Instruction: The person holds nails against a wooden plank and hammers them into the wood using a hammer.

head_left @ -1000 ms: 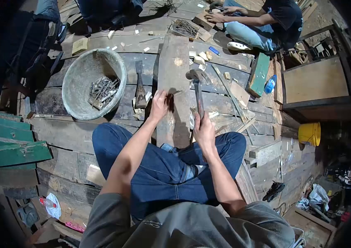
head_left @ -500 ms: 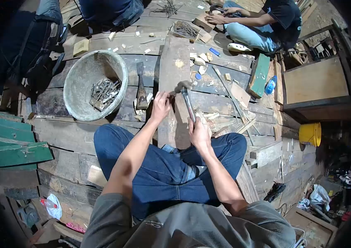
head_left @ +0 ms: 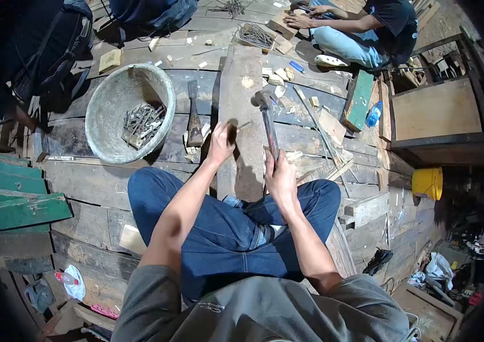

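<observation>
My right hand is closed round the handle of a hammer, whose head is raised to the right of a wooden plank. Over the plank's left edge, my left hand pinches a thin nail that points to the right. The plank lies lengthwise in front of my crossed legs. To its left a chisel-like tool rests on the floorboards. A large grey basin farther left holds a heap of metal pieces.
A person sits at the upper right, hands on a wood block. Other people's legs show at the upper left. A tray of nails stands beyond the plank. Green block, yellow bucket and wooden frame are at right.
The hammer came down to the left near my left fingers half a second ago and is now raised again to the right. My left hand has stayed over the plank.
</observation>
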